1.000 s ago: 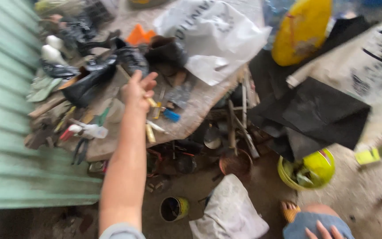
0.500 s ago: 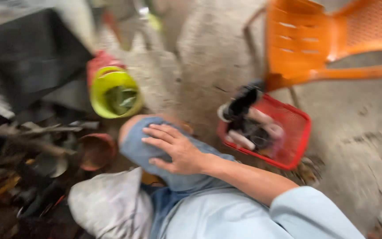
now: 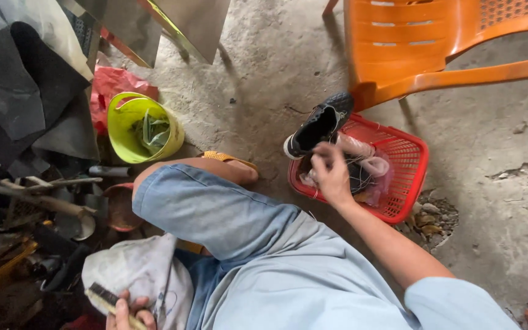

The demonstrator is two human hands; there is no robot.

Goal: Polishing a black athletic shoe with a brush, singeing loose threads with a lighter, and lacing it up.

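Note:
My right hand (image 3: 330, 170) reaches into a red plastic basket (image 3: 409, 160) on the concrete floor, fingers bent over the things inside: pale rolled items and dark thread-like stuff. A black shoe (image 3: 320, 124) with a white sole leans on the basket's far rim, just above that hand. My left hand (image 3: 131, 310) is at the bottom edge and holds a small brush (image 3: 106, 300) with a pale handle, beside a grey-white cloth (image 3: 139, 269). My knee in light blue trousers (image 3: 215, 211) lies between the two hands.
An orange plastic chair (image 3: 426, 49) stands behind the basket. A yellow-green bucket (image 3: 145, 128) with scraps sits left of my knee, with red plastic behind it. Dark sheets, sticks, a rusty bowl (image 3: 119, 208) and tools crowd the left side. Cracked concrete with rubble lies at the right.
The view has swung from the cluttered bench to the floor. My right hand left my knee and went into the red basket. My left hand now holds a brush low down.

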